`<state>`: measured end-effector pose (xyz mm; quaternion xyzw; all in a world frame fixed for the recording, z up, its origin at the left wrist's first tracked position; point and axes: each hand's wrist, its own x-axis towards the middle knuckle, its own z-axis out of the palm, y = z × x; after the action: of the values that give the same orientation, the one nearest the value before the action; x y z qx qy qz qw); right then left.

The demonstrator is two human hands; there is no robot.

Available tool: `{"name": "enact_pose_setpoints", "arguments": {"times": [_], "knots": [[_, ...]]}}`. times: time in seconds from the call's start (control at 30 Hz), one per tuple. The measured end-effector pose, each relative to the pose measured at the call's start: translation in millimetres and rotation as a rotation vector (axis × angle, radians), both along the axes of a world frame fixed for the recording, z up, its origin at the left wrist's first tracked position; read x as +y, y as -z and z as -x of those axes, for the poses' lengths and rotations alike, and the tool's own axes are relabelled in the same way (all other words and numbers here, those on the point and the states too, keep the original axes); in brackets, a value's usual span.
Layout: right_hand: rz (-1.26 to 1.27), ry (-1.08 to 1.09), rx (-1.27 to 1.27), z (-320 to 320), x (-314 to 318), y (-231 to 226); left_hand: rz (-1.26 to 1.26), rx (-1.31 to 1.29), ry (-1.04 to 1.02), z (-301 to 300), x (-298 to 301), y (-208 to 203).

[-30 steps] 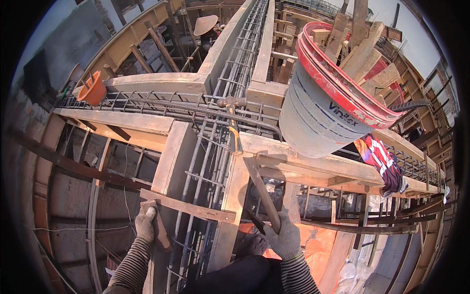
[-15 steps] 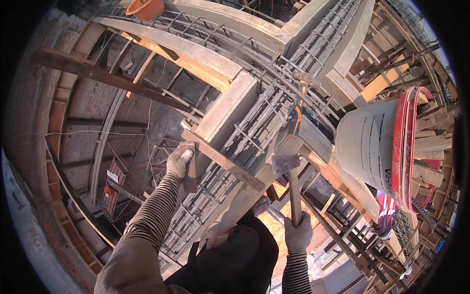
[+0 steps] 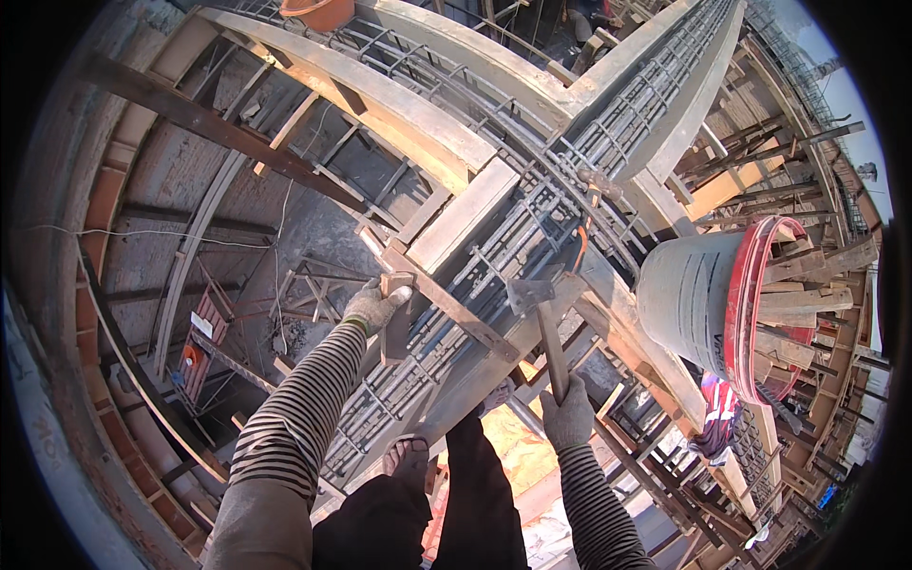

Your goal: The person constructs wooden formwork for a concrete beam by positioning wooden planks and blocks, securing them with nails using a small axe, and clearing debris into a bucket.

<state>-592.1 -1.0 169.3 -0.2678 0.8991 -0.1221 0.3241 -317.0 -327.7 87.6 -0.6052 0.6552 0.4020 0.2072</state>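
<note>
My left hand (image 3: 376,306), in a knit glove, grips a short wooden board (image 3: 397,332) at its upper end, beside the formwork. The board stands against the outer side, close to a wooden slat (image 3: 451,306) that lies across the formwork. My right hand (image 3: 567,414), also gloved, is closed around the wooden handle of a hatchet (image 3: 552,347). Its broad flat metal head (image 3: 529,294) hangs over the formwork edge, apart from the slat. Between the form boards runs a cage of steel bars (image 3: 503,249).
At right a grey bucket (image 3: 689,294) with a red rim holds wood offcuts. A hammer (image 3: 598,183) and an orange-handled tool (image 3: 580,249) lie on the bars. An orange tub (image 3: 319,13) sits far left. Deep drops flank the beam; my sandalled foot (image 3: 408,458) is on its edge.
The view has shifted, and my foot has come into sight. My left hand still holds the board by the slat. The hatchet is more tilted, its head lying further left.
</note>
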Motion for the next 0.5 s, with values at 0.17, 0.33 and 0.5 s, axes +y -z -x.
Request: {"name": "enact_pose_setpoints", "arguments": {"times": [0.17, 0.33, 0.5], "knots": [[0.082, -0.132, 0.16, 20.9, -66.0, 31.3, 0.216, 0.398, 0.068, -28.5, 20.9, -95.0], [0.047, -0.329, 0.233, 52.3, -136.1, 59.9, -0.077, 0.666, -0.417, -26.2, 19.1, -242.9], [0.022, -0.384, 0.282, 50.8, -161.4, 87.5, 0.034, 0.759, -0.313, -7.7, 31.6, -344.2]]}}
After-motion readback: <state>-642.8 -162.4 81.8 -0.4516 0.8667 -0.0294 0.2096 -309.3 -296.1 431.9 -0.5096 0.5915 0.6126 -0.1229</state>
